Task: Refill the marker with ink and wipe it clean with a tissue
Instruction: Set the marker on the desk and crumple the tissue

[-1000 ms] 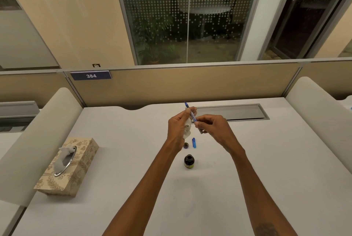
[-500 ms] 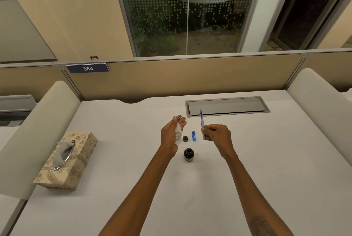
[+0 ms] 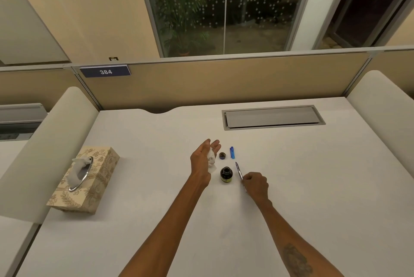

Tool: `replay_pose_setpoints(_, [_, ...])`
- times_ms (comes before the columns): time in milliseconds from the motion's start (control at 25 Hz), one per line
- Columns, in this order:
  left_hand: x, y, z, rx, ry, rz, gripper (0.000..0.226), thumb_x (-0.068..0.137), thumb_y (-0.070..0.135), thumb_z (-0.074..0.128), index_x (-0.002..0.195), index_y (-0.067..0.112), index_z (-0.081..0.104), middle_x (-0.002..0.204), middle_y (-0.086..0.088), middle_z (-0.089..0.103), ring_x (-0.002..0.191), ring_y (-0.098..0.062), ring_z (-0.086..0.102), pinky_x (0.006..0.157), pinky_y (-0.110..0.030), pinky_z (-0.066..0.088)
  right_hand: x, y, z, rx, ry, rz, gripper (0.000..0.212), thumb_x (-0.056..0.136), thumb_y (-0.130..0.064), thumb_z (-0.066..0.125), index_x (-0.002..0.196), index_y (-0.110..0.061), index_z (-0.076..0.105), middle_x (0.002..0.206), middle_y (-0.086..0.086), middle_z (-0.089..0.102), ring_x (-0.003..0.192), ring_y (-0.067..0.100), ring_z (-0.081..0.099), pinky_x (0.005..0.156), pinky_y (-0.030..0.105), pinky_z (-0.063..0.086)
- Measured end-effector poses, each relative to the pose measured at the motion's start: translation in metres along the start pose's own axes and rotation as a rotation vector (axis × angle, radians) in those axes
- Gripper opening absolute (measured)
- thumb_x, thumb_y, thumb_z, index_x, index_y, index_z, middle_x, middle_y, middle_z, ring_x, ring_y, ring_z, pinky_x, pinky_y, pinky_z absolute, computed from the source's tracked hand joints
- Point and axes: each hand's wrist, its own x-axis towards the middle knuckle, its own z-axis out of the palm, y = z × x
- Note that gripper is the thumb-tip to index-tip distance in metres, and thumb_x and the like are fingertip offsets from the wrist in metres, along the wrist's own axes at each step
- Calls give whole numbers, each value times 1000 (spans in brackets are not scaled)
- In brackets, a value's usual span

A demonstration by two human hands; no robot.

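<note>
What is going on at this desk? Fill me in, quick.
A person is refilling a marker. The right hand holds the uncapped marker low beside the open ink bottle. The left hand holds a crumpled tissue. The bottle's lid and the blue marker cap lie on the desk behind the bottle. A tissue box sits to the left.

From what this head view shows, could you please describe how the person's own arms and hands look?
Both forearms are bare, with no sleeves in view. The left hand and right hand wear no gloves, and I see no watch or bracelet. The right forearm carries a dark tattoo near the frame's bottom edge; its design is too blurred to read.
</note>
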Motion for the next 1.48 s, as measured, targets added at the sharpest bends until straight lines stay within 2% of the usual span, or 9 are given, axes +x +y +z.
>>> replay_pose_setpoints(240, [0,-3,-1,-7,-22,-13,36,103,17,49,136,5,51,122,-11,69,118,-28,65,98,-33,47,-1,7,14,-49,20,-8,14,84,-9,64,87,-12,78,92,9,76,88,29,69,77,32,51])
replay_pose_setpoints(360, [0,-3,-1,0,-32,-27,36,103,18,49,136,5,51,126,-11,67,119,-28,64,99,-33,44,2,9,17,-46,16,-6,12,84,-11,67,90,-12,77,94,8,76,88,28,69,79,31,51])
replay_pose_setpoints(600, [-3,1,2,6,-12,-51,38,99,14,54,137,6,52,124,-8,67,121,-28,63,114,-43,31,4,12,18,3,11,20,14,81,-19,73,93,-13,74,95,8,75,88,25,68,81,32,51])
replay_pose_setpoints(840, [-9,10,8,-12,-31,-14,41,104,15,46,144,7,45,146,-11,53,125,-32,58,115,-41,38,2,10,5,85,63,36,25,85,-25,71,107,-13,71,111,8,71,102,27,65,80,26,43])
replay_pose_setpoints(1000, [-13,26,16,-79,-42,-11,42,108,16,33,149,10,37,154,-7,43,139,-39,43,118,-50,34,-15,-32,-24,294,304,-239,18,91,-14,65,107,-11,72,105,6,73,91,20,68,76,25,50])
replay_pose_setpoints(1120, [-14,39,23,-118,-50,2,42,109,17,30,150,13,38,156,-5,40,143,-35,38,117,-49,34,-41,-81,-49,540,-1,-492,21,87,-16,73,109,-15,73,99,2,74,82,17,69,73,27,59])
replay_pose_setpoints(1240, [-18,55,32,-143,-82,12,42,108,19,30,148,17,41,148,1,49,143,-28,40,115,-50,37,-64,-116,-58,584,-269,-704,41,81,-7,78,120,-16,69,110,1,71,91,19,69,78,27,59])
replay_pose_setpoints(1360, [-24,68,37,-120,-116,51,41,106,23,36,145,22,46,147,3,52,139,-23,45,110,-49,41,-73,-133,-55,574,-283,-824,52,79,-4,79,125,-25,66,116,-16,65,103,19,66,79,26,58])
replay_pose_setpoints(1480, [-30,73,37,-137,-178,111,42,108,20,27,148,20,42,149,1,50,143,-25,41,116,-50,37,-75,-142,-54,512,-130,-965,47,82,-6,76,122,-28,65,111,-15,65,102,18,66,81,33,60])
